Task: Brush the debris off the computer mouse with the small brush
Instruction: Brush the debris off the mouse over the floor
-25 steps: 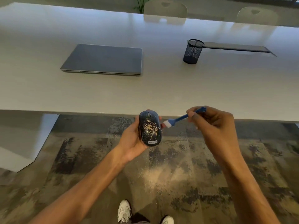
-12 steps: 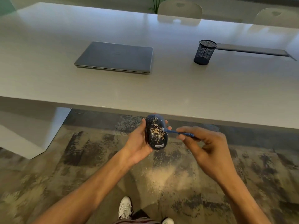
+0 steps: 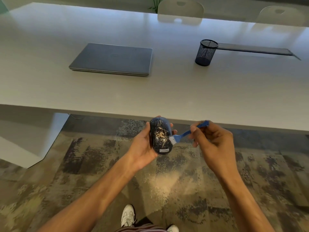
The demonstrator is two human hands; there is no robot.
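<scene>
Change since earlier frame: small brush [image 3: 187,133] drawn back from the mouse's top to its right edge, handle raised; right hand [image 3: 213,144] shifted right.

Computer mouse [image 3: 160,137]: dark, flecked with pale debris, label at near end; held in mid-air just in front of the tabletop [image 3: 167,91] edge, above the floor. Left hand [image 3: 142,148]: closed round the mouse from the left.

Small brush: blue handle, white bristles touching the mouse's right side. Right hand: pinching the handle.

Floor [image 3: 167,183]: patterned carpet, pale dust patch below the mouse.

Tabletop, far: closed laptop [image 3: 113,58] left, mesh cup [image 3: 206,52] right.
</scene>
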